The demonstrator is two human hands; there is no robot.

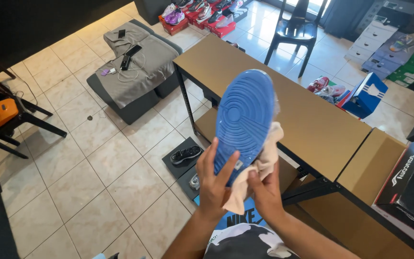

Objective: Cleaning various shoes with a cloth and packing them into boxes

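I hold a shoe upright with its blue rubber sole [243, 120] facing me, toe up. My left hand [214, 184] grips the heel end of the sole from the left, fingers spread over it. My right hand [264, 192] is closed on a beige cloth [259, 168] pressed against the right edge of the sole near the heel. The cloth hangs down between both hands. The shoe's upper is hidden behind the sole.
A brown-topped black-framed table [312, 120] stands just behind the shoe. A black shoe [185, 154] lies on a dark lid on the tiled floor. A grey-covered ottoman [135, 72] with phones, a black chair [295, 31], shoe boxes [367, 96] and rows of shoes surround.
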